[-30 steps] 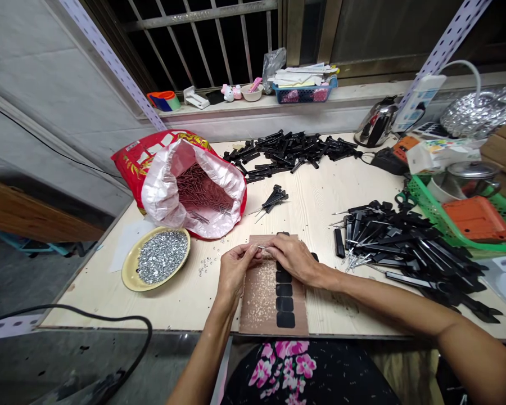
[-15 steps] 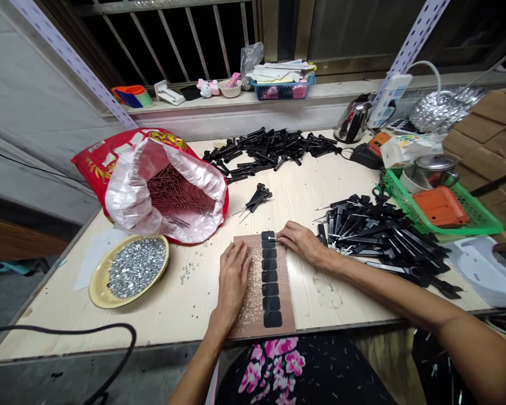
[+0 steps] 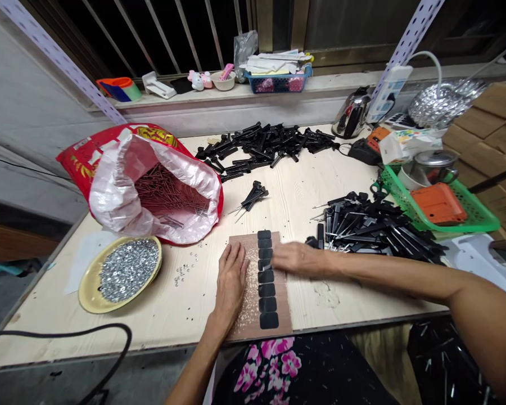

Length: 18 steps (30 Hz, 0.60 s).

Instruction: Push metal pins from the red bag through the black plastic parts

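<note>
My left hand lies flat on the left part of a thin brown board, fingers stretched out and holding nothing. The board is sprinkled with small pale crumbs. Down it runs a column of several black rounded-square pads. At the board's right edge, my right hand is blurred by motion, its fingers pinched together over the upper-middle pads. A small pale glint shows at its fingertips, too smeared to name. Beyond the board lies a small bunch of black-handled pieces with thin metal shafts.
A yellow bowl of small metal washers and an open red sack of thin rods stand left. Black handles lie heaped at the back. Right are piled black pieces with metal shafts, a green basket and a kettle.
My right hand has moved from the top pad down toward me along the column and is now blurred. My left hand stays on the board. The view has shifted slightly.
</note>
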Each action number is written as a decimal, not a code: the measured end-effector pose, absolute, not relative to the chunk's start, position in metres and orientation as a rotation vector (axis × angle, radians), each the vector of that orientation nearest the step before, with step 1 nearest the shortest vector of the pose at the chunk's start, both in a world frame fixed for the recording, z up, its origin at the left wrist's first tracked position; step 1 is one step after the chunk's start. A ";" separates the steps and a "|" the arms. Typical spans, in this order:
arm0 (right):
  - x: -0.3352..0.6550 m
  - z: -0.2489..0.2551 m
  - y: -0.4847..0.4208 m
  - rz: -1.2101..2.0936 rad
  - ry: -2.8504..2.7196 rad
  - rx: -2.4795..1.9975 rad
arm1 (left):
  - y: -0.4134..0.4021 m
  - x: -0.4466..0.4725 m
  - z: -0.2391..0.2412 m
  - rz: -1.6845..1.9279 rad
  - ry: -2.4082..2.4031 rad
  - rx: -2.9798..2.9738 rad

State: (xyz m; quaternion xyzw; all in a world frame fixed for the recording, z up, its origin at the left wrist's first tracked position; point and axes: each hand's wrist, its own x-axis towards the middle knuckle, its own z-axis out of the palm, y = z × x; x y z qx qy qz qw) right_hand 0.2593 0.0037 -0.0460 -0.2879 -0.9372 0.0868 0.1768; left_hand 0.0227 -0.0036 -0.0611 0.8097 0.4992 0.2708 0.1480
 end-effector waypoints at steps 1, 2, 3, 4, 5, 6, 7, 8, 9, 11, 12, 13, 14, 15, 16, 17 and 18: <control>0.259 -0.046 0.005 0.260 -2.687 -0.746 | -0.004 0.023 -0.061 0.779 1.440 2.326; 0.260 -0.046 0.006 0.270 -2.687 -0.756 | -0.004 0.023 -0.061 0.778 1.442 2.322; 0.261 -0.045 0.007 0.273 -2.653 -0.837 | -0.004 0.023 -0.060 0.778 1.441 2.320; 0.262 -0.045 0.009 0.274 -2.600 -0.953 | -0.004 0.023 -0.060 0.776 1.439 2.317; 0.263 -0.044 0.011 0.277 -2.551 -1.053 | -0.004 0.023 -0.060 0.772 1.437 2.318; 0.264 -0.043 0.013 0.287 -2.551 -1.068 | -0.004 0.023 -0.060 0.770 1.435 2.320; 0.266 -0.042 0.014 0.330 -2.610 -0.983 | -0.004 0.023 -0.059 0.768 1.435 2.322; 0.267 -0.042 0.015 0.375 -2.650 -0.917 | -0.004 0.023 -0.059 0.767 1.436 2.322; 0.268 -0.041 0.015 0.420 -2.666 -0.892 | -0.004 0.023 -0.059 0.768 1.439 2.319; 0.269 -0.039 0.014 0.482 -2.624 -0.972 | -0.004 0.023 -0.059 0.773 1.443 2.318; 0.269 -0.037 0.011 0.481 -2.583 -1.053 | -0.004 0.023 -0.059 0.773 1.445 2.315; 0.268 -0.036 0.008 0.464 -2.567 -1.097 | -0.004 0.023 -0.060 0.772 1.444 2.314; 0.267 -0.036 0.003 0.433 -2.592 -1.080 | -0.004 0.023 -0.060 0.771 1.441 2.312; 0.265 -0.035 -0.003 0.402 -2.646 -1.009 | -0.004 0.023 -0.059 0.770 1.440 2.309; 0.264 -0.035 -0.008 0.370 -2.685 -0.946 | -0.004 0.024 -0.059 0.768 1.440 2.304; 0.262 -0.036 -0.013 0.342 -2.704 -0.902 | -0.004 0.024 -0.059 0.768 1.443 2.298; 0.261 -0.037 -0.016 0.332 -2.704 -0.884 | -0.004 0.024 -0.059 0.768 1.444 2.292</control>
